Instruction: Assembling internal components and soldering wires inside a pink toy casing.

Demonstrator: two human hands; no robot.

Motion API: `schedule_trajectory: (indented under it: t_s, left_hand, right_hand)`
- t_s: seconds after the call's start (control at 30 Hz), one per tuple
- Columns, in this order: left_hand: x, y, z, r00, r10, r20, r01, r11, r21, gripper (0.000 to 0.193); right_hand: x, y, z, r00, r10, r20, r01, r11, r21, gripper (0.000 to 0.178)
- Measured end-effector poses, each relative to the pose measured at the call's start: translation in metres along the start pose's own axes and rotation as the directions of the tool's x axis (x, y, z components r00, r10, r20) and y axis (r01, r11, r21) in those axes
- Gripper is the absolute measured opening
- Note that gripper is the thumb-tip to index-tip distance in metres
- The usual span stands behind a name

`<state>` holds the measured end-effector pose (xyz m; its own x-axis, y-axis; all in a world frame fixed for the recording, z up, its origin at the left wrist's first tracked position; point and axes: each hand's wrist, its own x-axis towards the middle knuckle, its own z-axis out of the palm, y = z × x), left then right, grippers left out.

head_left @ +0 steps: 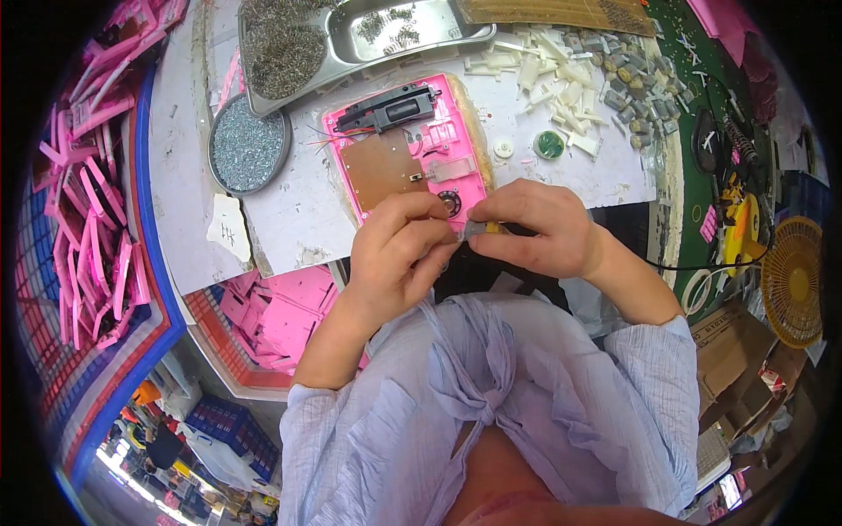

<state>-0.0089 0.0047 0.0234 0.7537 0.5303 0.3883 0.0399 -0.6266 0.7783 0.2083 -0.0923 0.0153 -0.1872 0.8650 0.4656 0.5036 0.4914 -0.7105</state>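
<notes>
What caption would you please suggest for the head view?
Left hand and right hand close together at an open pink casing.

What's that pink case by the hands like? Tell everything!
The pink case looks like plastic, roughly rectangular, lying open side up on something yellowish. A long black part sits across its far end, a brown board covers much of its left, and a round black part sits at its near end. Thin wires poke out at the left. The left hand and right hand meet at its near edge, perhaps touching it.

Piled springs (282, 53), small metal parts (249, 143) and pink casings (294, 307) mark a workshop.
</notes>
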Motion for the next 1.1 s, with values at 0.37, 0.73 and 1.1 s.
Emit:
schedule_trajectory:
  t_s: [0.37,0.73,1.1]
  left_hand:
    - [0.0,-0.005,-0.004,0.997,-0.062,-0.04,0.063,0.998,0.01,0.032]
    - [0.042,-0.029,0.009,0.996,0.074,-0.044,-0.035,0.82,0.572,0.023]
    - [0.001,-0.032,-0.015,1.0,0.001,0.008,-0.003,0.96,0.28,0.037]
  right_hand:
    - [-0.002,0.006,-0.005,0.99,-0.139,-0.007,0.138,0.986,-0.096,0.027]
    - [0.016,0.017,-0.031,0.935,-0.033,-0.353,-0.024,0.988,-0.155,0.039]
    - [0.048,0.046,0.012,0.979,0.144,-0.145,-0.185,0.923,-0.337,0.029]
